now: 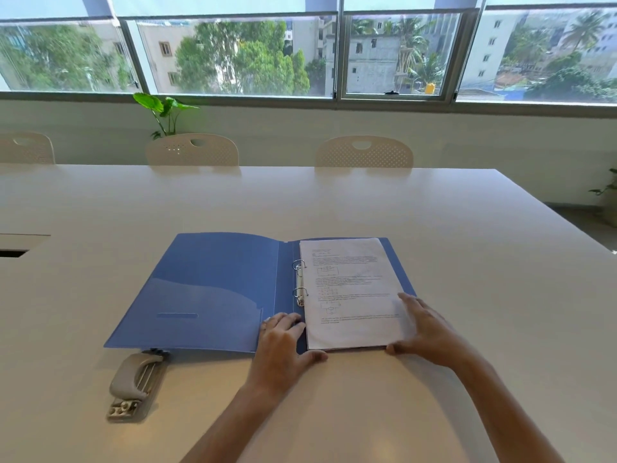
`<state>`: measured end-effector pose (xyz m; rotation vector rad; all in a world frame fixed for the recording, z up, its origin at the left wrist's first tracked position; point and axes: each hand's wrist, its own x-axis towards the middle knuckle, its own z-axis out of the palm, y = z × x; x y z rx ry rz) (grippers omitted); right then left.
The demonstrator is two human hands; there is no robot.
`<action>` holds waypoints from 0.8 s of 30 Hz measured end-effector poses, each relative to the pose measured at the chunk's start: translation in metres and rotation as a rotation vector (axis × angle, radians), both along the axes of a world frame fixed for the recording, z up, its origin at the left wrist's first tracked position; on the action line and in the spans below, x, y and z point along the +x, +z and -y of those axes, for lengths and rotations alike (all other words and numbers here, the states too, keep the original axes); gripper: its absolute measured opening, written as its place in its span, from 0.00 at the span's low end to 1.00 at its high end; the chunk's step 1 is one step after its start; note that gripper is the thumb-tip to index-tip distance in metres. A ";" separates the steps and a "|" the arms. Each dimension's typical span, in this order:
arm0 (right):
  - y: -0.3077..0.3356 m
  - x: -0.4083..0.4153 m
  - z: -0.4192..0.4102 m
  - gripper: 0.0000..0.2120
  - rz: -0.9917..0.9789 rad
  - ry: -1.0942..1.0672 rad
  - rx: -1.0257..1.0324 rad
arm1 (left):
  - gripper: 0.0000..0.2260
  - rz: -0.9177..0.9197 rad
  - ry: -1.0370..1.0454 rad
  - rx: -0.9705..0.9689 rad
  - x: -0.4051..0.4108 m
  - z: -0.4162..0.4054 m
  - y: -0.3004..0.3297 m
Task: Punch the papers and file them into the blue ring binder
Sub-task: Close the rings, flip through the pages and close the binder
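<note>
The blue ring binder [207,289] lies open flat on the white table [334,202]. A stack of printed papers [347,289] sits on its right half, threaded on the two metal rings [299,283], which look closed. My left hand [282,342] rests flat at the binder's near edge by the spine, fingers on the blue cover, thumb under the front edge. My right hand [424,329] lies on the papers' lower right corner, with its thumb at their front edge. A grey hole punch [137,385] lies on the table in front of the binder's left cover.
Three cream chairs [364,152] stand along the table's far side below a wide window. A potted plant [163,111] rises behind the middle chair. A cable hatch [20,243] is cut into the table at the left edge.
</note>
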<state>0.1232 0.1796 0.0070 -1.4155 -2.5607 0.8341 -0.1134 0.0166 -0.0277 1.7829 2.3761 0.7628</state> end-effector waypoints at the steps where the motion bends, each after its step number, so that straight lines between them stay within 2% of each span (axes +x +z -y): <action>1: 0.000 0.001 0.002 0.56 0.003 -0.010 -0.003 | 0.40 -0.003 0.002 0.009 0.001 0.000 0.000; 3: -0.002 0.000 0.009 0.48 -0.036 -0.083 0.041 | 0.41 -0.012 0.006 0.021 0.002 0.000 0.000; 5: -0.005 -0.005 0.024 0.37 -0.102 -0.220 0.168 | 0.42 0.010 0.009 0.032 0.005 -0.001 0.001; 6: -0.006 -0.010 0.035 0.35 -0.102 -0.287 0.222 | 0.42 0.040 0.013 0.036 0.007 -0.001 0.003; 8: -0.009 -0.023 0.056 0.38 -0.014 -0.371 0.252 | 0.44 0.094 0.000 0.046 0.012 -0.002 0.008; 12: -0.018 -0.046 0.082 0.44 0.119 -0.463 0.214 | 0.53 0.103 -0.102 -0.004 0.015 -0.007 0.008; 14: -0.022 -0.054 0.088 0.45 0.149 -0.491 0.183 | 0.48 0.100 -0.128 -0.033 0.018 -0.009 0.009; 16: -0.024 -0.060 0.091 0.44 0.169 -0.506 0.158 | 0.37 0.101 -0.132 -0.047 0.021 -0.010 0.011; 18: -0.025 -0.064 0.091 0.44 0.184 -0.515 0.157 | 0.30 0.074 -0.129 -0.052 0.021 -0.011 0.010; 21: -0.022 -0.070 0.090 0.43 0.176 -0.508 0.172 | 0.28 0.035 -0.129 -0.065 0.017 -0.013 0.011; 24: -0.018 -0.075 0.087 0.42 0.062 -0.500 0.187 | 0.24 0.041 -0.143 -0.085 0.012 -0.019 0.019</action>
